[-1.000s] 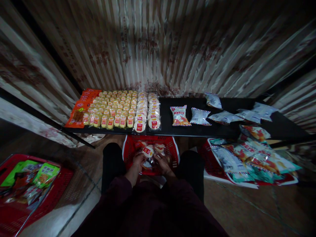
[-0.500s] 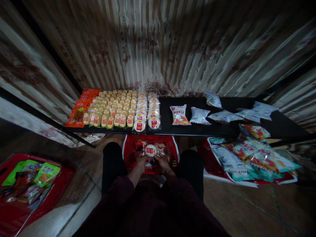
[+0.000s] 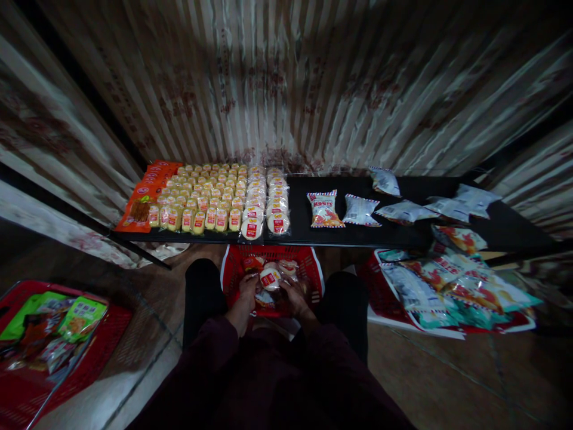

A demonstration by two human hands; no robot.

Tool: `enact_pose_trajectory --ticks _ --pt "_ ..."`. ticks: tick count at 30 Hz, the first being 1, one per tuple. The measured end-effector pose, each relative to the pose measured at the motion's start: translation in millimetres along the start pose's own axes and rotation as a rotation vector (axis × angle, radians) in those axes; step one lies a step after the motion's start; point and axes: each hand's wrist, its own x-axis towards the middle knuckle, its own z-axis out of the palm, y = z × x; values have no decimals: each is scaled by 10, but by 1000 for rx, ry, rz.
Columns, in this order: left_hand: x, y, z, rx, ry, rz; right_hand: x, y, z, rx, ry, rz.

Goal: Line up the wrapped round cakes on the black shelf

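Note:
Between my hands is a round wrapped cake (image 3: 270,278), pale with a red and white label, held low over the red basket (image 3: 227,263) between my knees. My left hand (image 3: 246,291) pinches at the left edge of its clear wrapper. On the opposite side, my right hand (image 3: 293,295) grips the wrapper with bent fingers. More wrapped snacks (image 3: 287,267) lie in the basket under and around both hands. Just beyond, on the black shelf (image 3: 298,206), two columns of the same round cakes (image 3: 278,223) run front to back.
Left on the shelf are rows of small yellow cakes (image 3: 199,221) and orange packets (image 3: 143,200). Blue-white chip bags (image 3: 360,210) lie along its right half. A basket of bags (image 3: 465,280) stands right, another red basket (image 3: 107,334) left. A curtain (image 3: 277,77) hangs behind.
My left hand has shifted left, farther from my right hand. The round cake has moved slightly left and down and turned a little, showing more of the basket's contents.

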Motion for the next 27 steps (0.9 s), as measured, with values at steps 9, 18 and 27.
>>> enact_pose_trajectory --ticks 9,18,27 --pt "-52 -89 -79 -108 -105 -17 118 93 -1 124 60 -30" --pt "-167 -98 -31 -131 -149 -9 40 46 -5 76 67 -56" --pt "-175 -117 -20 -13 -138 -19 -3 35 13 134 5 2"
